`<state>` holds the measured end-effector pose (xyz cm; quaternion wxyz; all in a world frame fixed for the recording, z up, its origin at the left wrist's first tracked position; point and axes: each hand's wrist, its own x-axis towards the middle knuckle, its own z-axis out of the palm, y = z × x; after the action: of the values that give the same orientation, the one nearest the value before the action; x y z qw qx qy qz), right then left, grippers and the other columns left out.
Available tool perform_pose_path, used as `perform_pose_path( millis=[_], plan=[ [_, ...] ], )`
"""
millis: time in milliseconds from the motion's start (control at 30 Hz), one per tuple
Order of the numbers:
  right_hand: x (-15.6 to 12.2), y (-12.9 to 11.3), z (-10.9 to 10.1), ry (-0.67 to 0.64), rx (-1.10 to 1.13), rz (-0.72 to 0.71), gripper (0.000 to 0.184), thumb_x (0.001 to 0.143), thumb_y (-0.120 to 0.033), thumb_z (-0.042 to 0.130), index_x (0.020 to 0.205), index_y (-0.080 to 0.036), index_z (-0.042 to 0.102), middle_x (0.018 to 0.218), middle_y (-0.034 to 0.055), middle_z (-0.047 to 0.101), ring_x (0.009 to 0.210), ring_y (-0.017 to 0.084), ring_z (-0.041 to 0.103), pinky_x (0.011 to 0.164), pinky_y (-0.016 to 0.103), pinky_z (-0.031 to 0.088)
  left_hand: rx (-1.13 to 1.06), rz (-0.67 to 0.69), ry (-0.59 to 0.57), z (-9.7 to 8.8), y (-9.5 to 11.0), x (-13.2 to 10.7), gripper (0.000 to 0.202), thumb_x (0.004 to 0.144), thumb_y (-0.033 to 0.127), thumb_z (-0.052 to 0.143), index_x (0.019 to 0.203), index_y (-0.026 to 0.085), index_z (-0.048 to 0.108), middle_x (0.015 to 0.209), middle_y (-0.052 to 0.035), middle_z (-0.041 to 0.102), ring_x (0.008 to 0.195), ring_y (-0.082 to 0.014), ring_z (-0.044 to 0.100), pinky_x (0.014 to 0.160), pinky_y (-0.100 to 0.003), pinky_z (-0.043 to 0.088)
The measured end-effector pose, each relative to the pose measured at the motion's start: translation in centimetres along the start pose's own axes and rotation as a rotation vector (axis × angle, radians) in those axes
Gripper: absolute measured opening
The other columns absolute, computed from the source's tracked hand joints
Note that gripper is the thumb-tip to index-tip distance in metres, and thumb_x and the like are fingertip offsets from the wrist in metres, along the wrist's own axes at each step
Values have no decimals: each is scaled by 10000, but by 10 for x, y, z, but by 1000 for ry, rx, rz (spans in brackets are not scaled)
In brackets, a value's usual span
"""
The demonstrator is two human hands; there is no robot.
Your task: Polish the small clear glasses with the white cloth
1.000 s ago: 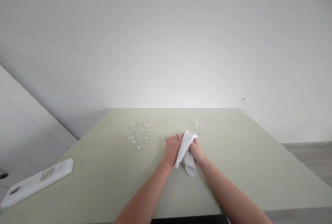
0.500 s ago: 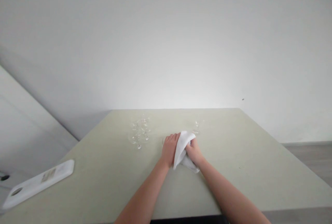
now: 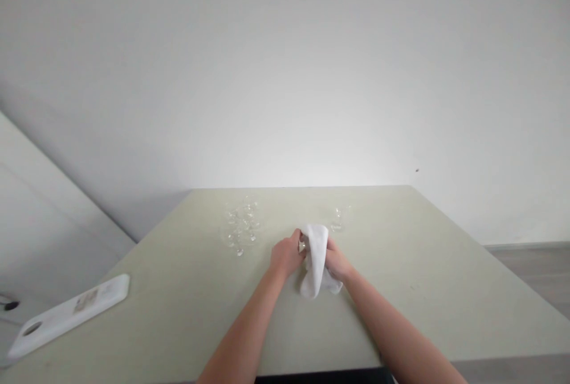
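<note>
A white cloth [image 3: 317, 265] hangs in loose folds between my two hands above the table. My right hand [image 3: 337, 259] is closed on the cloth from the right, its fingertips hidden in the folds. My left hand [image 3: 287, 252] is closed around a clear glass [image 3: 302, 246], of which only a small shiny part shows beside the cloth. The rest of that glass is covered by fingers and cloth.
Several clear glasses [image 3: 240, 231] stand clustered on the pale green table [image 3: 191, 307], left of my hands. Another clear glass piece [image 3: 338, 219] is behind my right hand. A white slab with an oval hole [image 3: 71, 313] lies at the left edge. Behind rises a wall [image 3: 303, 75].
My left hand has turned and its fingers have curled in, so part of the glass now shows. The cloth has shifted and hangs more upright; my right hand stays beside it.
</note>
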<state>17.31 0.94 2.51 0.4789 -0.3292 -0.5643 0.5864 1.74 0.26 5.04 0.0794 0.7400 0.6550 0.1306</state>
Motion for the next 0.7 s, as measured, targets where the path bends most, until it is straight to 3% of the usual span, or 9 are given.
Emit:
perform_pose_path(
  millis=[100, 267, 433, 700],
  plan=[
    [1, 0, -9, -65, -58, -12, 409, 712, -370, 749, 1081, -201, 693, 1054, 82, 721, 953, 276, 678, 903, 431, 532, 38, 70, -21, 0, 1, -2, 295, 881, 319, 563, 1154, 211, 544, 858, -85, 717, 827, -253, 681, 684, -307, 448],
    [1, 12, -19, 42, -187, 22, 336, 659, -393, 754, 909, -168, 737, 926, 93, 739, 917, 316, 676, 869, 463, 541, 116, 144, -49, -3, 4, -3, 313, 894, 323, 533, 1193, 229, 538, 901, -94, 732, 877, -276, 694, 710, -321, 464],
    [3, 18, -16, 48, -215, 41, 268, 641, -423, 729, 776, -191, 723, 797, 62, 732, 810, 294, 663, 864, 488, 528, 174, 167, -63, -7, 6, -3, 289, 911, 312, 506, 1186, 225, 524, 967, -96, 735, 926, -277, 698, 744, -330, 478],
    [-4, 0, -12, -97, -238, 55, 218, 656, -396, 728, 698, -183, 708, 719, 53, 701, 780, 249, 657, 819, 432, 546, 259, 187, -80, -4, 8, -6, 234, 930, 218, 447, 1147, 229, 534, 916, -94, 734, 894, -252, 705, 741, -307, 479]
  ],
)
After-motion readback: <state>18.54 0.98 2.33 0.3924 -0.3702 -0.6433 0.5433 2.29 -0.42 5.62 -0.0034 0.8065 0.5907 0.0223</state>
